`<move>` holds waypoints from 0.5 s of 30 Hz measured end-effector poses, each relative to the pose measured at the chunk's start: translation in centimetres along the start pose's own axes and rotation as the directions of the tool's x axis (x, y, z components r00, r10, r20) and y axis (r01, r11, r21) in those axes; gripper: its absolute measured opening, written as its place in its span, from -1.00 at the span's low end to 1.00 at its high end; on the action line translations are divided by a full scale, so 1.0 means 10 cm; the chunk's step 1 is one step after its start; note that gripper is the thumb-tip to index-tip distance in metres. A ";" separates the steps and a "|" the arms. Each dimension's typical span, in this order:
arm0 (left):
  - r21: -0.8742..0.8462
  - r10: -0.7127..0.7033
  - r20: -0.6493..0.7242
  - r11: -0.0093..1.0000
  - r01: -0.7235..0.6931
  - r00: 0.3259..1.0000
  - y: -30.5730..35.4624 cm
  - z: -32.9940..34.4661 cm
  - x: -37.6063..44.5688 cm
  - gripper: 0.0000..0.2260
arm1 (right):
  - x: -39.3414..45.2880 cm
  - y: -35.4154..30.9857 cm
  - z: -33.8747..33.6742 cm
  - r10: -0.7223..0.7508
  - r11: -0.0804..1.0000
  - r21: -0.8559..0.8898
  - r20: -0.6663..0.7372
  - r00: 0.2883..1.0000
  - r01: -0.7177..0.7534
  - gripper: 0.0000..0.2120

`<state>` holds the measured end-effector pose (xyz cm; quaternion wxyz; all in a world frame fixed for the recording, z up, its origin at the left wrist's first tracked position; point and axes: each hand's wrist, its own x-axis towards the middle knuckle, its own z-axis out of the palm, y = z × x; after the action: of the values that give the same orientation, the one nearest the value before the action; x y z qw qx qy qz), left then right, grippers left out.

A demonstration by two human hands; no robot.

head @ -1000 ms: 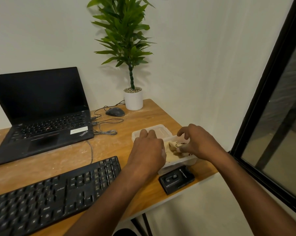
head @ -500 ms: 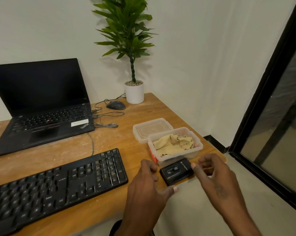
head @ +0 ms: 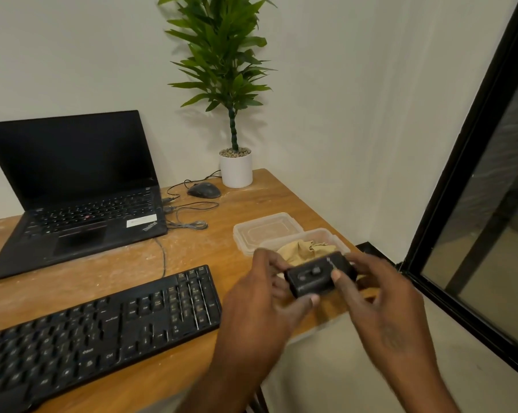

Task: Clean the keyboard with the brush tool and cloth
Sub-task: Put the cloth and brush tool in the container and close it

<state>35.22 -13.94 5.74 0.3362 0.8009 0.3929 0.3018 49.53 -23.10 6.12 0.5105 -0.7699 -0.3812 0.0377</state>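
Both hands hold a small black box-shaped brush tool (head: pixel 317 275) lifted above the desk's right front corner. My left hand (head: pixel 260 305) grips its left end, fingers behind and thumb under the front edge. My right hand (head: pixel 380 302) grips its right end, thumb on top. Behind the tool, a tan cloth (head: pixel 302 248) lies crumpled in a clear plastic container (head: pixel 335 236). The black keyboard (head: pixel 102 329) lies flat on the desk to the left of my hands.
The container's lid (head: pixel 266 231) lies beside it. An open black laptop (head: pixel 72 189) stands at the back left, with cables (head: pixel 189 216) and a mouse (head: pixel 204 190) to its right. A potted plant (head: pixel 235 165) sits by the wall. A black-framed window (head: pixel 475 204) is at the right.
Both hands left the container, came down to the black tool at the desk edge, then closed on it and lifted it off the wood in front of the container.
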 end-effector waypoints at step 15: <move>0.394 0.094 0.210 0.903 -0.172 0.973 -0.30 0.19 1.03 -0.59 | 0.89 0.17 0.48 -0.001 0.811 -0.575 0.189 0.982 0.112 -0.77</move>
<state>40.68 -4.56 4.57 0.1748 0.9031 0.3585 0.1592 54.63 -14.27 5.41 0.2143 -0.8707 -0.4418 -0.0267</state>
